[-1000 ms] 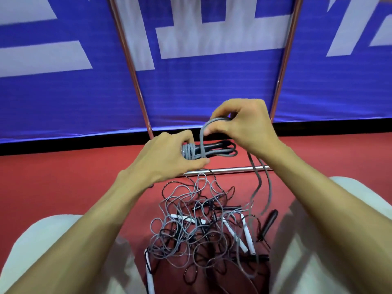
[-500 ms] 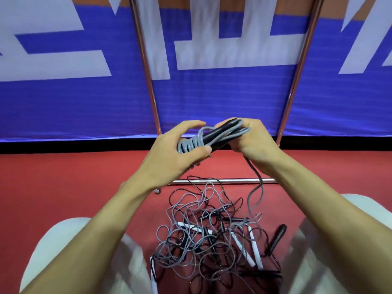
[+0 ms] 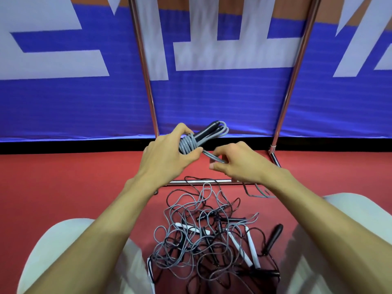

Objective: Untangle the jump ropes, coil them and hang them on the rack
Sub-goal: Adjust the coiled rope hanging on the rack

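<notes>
My left hand grips a coiled grey jump rope with black handles, held up in front of the rack. Several grey turns are wound round the bundle's middle. My right hand pinches the loose grey end of that rope just right of the bundle; the rest of the strand trails down past my right wrist. On the red floor between my knees lies a tangled pile of jump ropes, grey and black cords with white and black handles.
The metal rack has two chrome uprights and a low crossbar on the floor just beyond the pile. A blue and white banner hangs behind it. My knees in pale trousers flank the pile.
My right hand has left the top of the bundle and dropped to the right, now pinching the loose end below it. The view has tilted upward, and the bundle stayed in my left hand.
</notes>
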Demonstrator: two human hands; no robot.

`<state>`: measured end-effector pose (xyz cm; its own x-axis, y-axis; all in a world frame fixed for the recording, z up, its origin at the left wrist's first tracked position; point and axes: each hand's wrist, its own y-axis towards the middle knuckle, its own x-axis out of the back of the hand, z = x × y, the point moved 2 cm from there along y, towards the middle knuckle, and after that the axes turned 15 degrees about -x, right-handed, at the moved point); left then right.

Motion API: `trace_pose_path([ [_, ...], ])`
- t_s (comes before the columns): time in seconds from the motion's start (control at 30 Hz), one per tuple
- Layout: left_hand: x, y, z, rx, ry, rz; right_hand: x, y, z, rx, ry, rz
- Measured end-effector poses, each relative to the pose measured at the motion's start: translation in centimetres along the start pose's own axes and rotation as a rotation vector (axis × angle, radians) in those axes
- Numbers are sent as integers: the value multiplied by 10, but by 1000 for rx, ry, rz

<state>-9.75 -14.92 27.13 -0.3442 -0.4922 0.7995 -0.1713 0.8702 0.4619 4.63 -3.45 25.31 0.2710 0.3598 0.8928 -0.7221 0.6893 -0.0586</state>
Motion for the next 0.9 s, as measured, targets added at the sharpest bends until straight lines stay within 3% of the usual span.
trace_pose_path([
  [0.13,-4,2,5,27,128,83,3,-3,-4,-20,-88,123],
  [0.33,-20,0,-2,17,217,346,11,-17,11,357,-335,-99],
  [0.43,-26,0,-13,-60,236,436,21,-21,14,434,-258,-252],
  [0.63,-29,-2,-20,-161,141,455,36,-13,-2,247,25,-448],
  [0.77,-22,-4,-29,-202,-63,394,38,-8,-9,130,225,-313],
  [0.9,-15,-2,-31,-200,-348,344,45,-1,-14,184,350,-171],
])
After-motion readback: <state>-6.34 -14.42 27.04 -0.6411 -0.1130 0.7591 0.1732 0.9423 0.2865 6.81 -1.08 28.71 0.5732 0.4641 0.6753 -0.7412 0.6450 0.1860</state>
